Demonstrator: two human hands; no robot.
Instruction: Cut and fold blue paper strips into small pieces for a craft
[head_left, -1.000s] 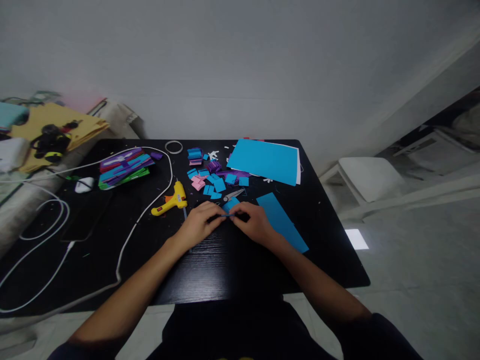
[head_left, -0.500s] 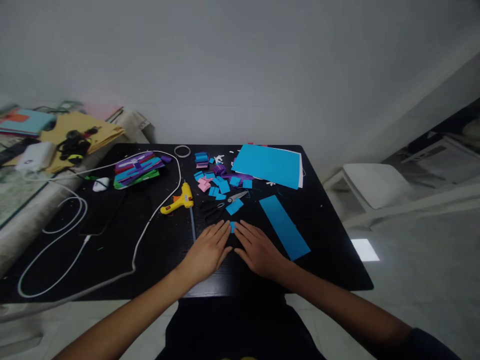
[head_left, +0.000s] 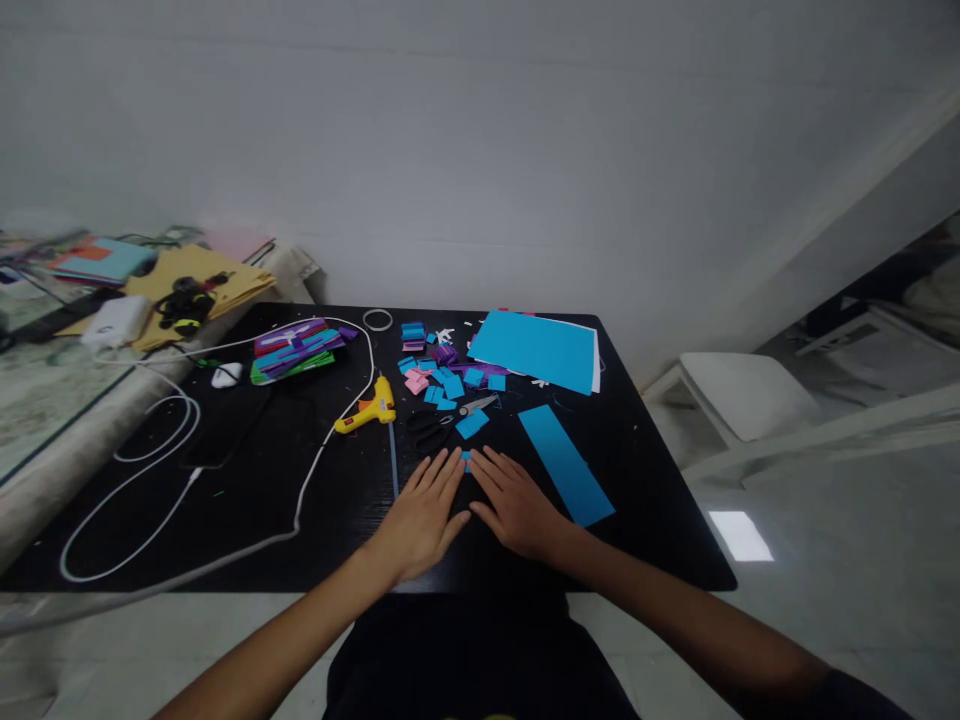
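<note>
A small blue paper piece (head_left: 466,462) lies on the black table, mostly covered by fingertips. My left hand (head_left: 424,515) rests flat with its fingers stretched out, fingertips on the piece's left side. From the right, my right hand (head_left: 517,503) lies the same way, its fingertips touching the other side. Both thumbs point inward, close to each other. Just beyond the fingertips are another blue paper piece (head_left: 472,424) and black-handled scissors (head_left: 477,405). A long blue paper strip (head_left: 566,465) lies to the right of my right hand.
A yellow glue gun (head_left: 367,408) with a glue stick lies left of centre, near a white cable (head_left: 298,505). Cut paper pieces (head_left: 450,384) are scattered behind the scissors. Blue sheets (head_left: 536,350) lie at the back right, bundled coloured strips (head_left: 296,350) at the back left.
The view has tilted and shifted slightly, so the table sits a little differently in it. Both hands keep nearly the same flat pose on the small blue paper piece.
</note>
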